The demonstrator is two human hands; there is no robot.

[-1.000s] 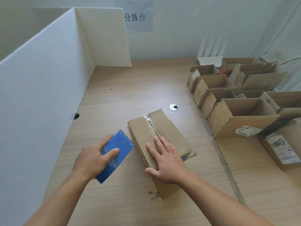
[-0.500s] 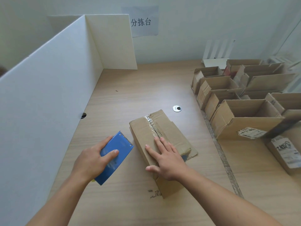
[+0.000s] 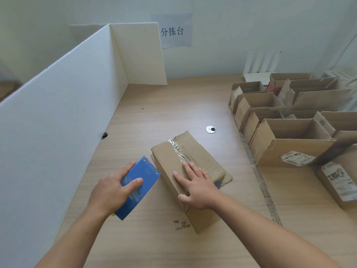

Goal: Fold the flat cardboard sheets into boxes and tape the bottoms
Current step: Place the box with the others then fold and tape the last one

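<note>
white partition (image 3: 58, 117) walls left, open boxes (image 3: 289, 140) crowd right.

The box (image 3: 168, 161) is made of matt brown cardboard, creased at its edges, and its seam is covered by glossy, wrinkled clear tape (image 3: 177, 149). The blue dispenser (image 3: 144, 171) is finished smooth with a slight sheen. The table (image 3: 173, 105) is surfaced in matt pale wood grain, and the partition (image 3: 58, 122) is made of matt white board.

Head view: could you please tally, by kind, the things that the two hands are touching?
cardboard box: 1, with the right hand pressed flat on it
blue tape dispenser: 1, gripped by the left hand
Total: 2
</note>
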